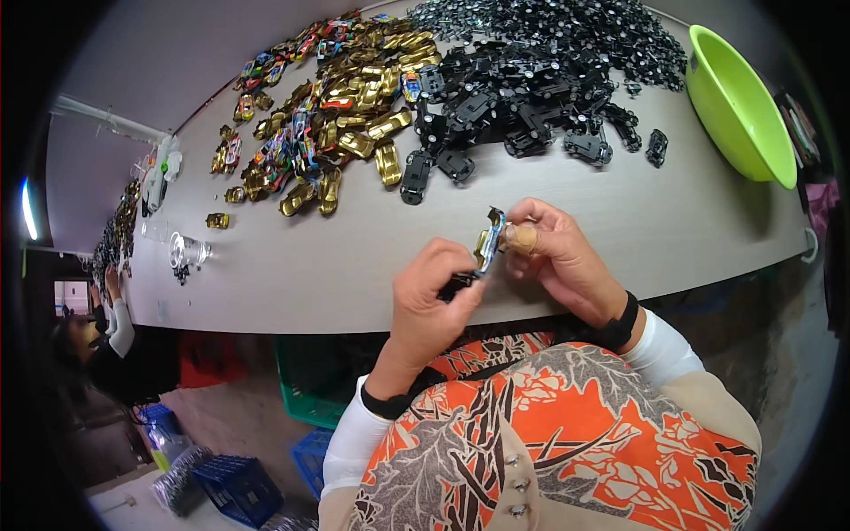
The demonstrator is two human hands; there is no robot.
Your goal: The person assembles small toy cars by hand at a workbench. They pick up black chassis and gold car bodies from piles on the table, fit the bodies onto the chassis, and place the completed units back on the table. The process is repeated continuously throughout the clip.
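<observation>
Above the table's front edge, my left hand [434,292] is closed, with a black toy car chassis [456,285] partly hidden between its fingers and thumb. A toy car body shell [487,246], blue and silver outside with gold showing, stands tilted on its end between my two hands. My right hand [562,257], with a tan bandage round its thumb, pinches the shell from the right side. Beyond my hands lie a heap of gold and multicoloured car shells [359,142] and a heap of black chassis with wheels [496,106].
A lime-green basin [739,111] leans at the table's right. Left of my hands stands a clear cup [188,250], with a small gold car shell [218,220] beyond it. Below the table are a green crate [305,394] and blue crates [237,491]. Another person [115,354] works far left.
</observation>
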